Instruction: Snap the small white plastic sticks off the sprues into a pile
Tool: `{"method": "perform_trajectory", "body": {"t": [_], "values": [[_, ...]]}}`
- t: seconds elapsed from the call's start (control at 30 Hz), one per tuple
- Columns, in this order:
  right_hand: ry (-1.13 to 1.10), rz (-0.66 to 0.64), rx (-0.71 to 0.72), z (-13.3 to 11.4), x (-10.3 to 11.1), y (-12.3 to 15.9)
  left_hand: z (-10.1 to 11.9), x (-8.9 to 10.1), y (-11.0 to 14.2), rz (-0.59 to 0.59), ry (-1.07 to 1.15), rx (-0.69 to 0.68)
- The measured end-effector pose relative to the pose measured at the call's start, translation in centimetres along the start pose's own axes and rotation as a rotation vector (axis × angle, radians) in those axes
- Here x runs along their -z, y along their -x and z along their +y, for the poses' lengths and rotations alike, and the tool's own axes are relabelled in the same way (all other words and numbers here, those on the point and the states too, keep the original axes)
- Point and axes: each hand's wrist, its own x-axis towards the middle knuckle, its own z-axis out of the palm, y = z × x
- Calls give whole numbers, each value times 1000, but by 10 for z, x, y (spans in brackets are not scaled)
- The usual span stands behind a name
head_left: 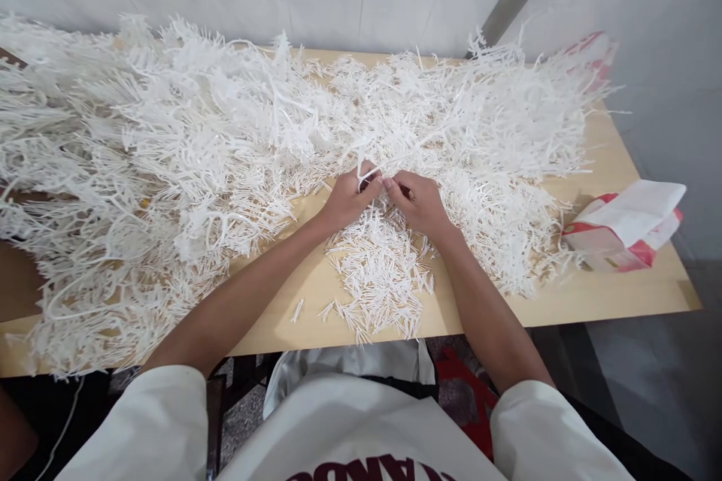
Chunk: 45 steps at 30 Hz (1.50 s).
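Short white pieces lie heaped between the forearms, close to the near edge of the wooden tabletop, so a sweep of a wrist could knock some off; a hard tug could also snap the thin, branched white strand in the wrong place. That strand rises at the far side of the left hand, whose curled fingers and thumb pinch it. The right hand meets it fingertip to fingertip, thumb and forefinger pressed together; whether they grip anything, I cannot tell.
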Motion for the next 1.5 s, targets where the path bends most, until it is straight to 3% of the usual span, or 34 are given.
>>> {"method": "perform_trajectory", "body": {"t": [0.2,0.47,0.73,0.93,1.27,1.37,1.5], "values": [[-128,-1,-16,0,0,-1,-1,0,0,36,62,23],[114,-59,83,5,-2,0,2,2,0,-14,9,-4],[166,54,150,7,-3,2,1,3,-2,-30,-6,-15],[219,-32,63,4,-4,0,-3,3,-4,-59,47,9],[410,19,249,3,-11,1,2,0,-1,46,-251,-35],[360,51,270,1,-12,2,-1,2,-2,21,-111,12],[125,59,211,-3,-11,5,-11,6,-6,8,148,110]]}}
